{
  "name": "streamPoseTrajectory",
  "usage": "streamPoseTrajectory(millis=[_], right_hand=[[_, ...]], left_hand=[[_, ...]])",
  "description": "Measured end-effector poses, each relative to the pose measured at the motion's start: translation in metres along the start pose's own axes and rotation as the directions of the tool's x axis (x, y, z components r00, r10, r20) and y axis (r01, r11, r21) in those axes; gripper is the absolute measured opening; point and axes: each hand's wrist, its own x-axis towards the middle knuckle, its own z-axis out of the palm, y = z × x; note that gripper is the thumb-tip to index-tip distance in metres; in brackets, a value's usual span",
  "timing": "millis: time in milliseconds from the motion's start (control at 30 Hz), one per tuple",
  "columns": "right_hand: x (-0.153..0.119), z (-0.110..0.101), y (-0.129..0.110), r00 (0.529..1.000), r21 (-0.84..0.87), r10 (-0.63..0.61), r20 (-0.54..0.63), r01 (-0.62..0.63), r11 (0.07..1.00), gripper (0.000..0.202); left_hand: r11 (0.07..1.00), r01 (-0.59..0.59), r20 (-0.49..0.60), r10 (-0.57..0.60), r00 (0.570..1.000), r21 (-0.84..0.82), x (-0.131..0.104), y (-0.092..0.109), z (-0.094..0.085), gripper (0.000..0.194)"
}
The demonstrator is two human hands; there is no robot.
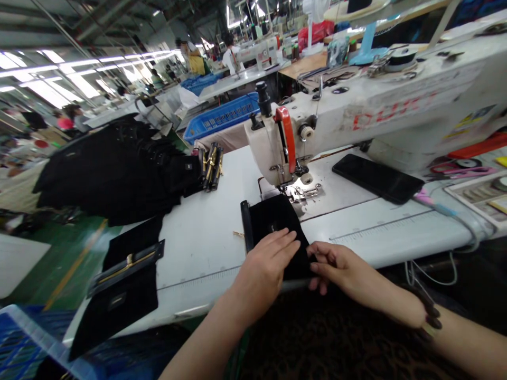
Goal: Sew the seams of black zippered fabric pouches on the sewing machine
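Note:
A black fabric panel point(279, 214) with a dark zipper strip along its left edge lies on the sewing machine table, its far edge near the presser foot point(303, 191). My left hand point(269, 258) rests flat on it, fingers stretched out together. At the panel's right edge, my right hand point(336, 264) pinches the fabric between thumb and fingers. A gold zipper pull point(238, 234) sticks out to the left of the strip. The white sewing machine point(273, 137) stands just beyond the panel, its needle area lit.
Another black panel with a gold zipper point(127, 269) hangs over the table's left edge. Rolled zippers point(212, 166) lie beside a big pile of black pieces point(114, 163). A phone point(378, 178) lies right of the needle. Blue baskets point(222, 116) stand behind; people work farther off.

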Motion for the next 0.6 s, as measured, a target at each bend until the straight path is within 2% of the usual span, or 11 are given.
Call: streamPoseTrajectory(millis=[100, 300, 600], right_hand=[[-0.005, 0.004, 0.007, 1.0, 0.071, -0.009, -0.003, 0.009, 0.997, 0.035], [-0.007, 0.013, 0.015, 0.998, 0.212, -0.027, -0.052, 0.037, 0.977, 0.038], [-0.013, 0.011, 0.013, 0.998, 0.227, -0.023, -0.063, 0.037, 0.973, 0.038]], left_hand=[[0.998, -0.063, -0.013, 0.063, 0.998, 0.025, -0.008, -0.001, 0.001, 0.036], [0.997, -0.067, 0.078, 0.064, 0.995, 0.04, -0.011, 0.009, 0.013, 0.035], [0.995, -0.083, 0.088, 0.078, 0.993, 0.056, -0.017, 0.009, 0.022, 0.032]])
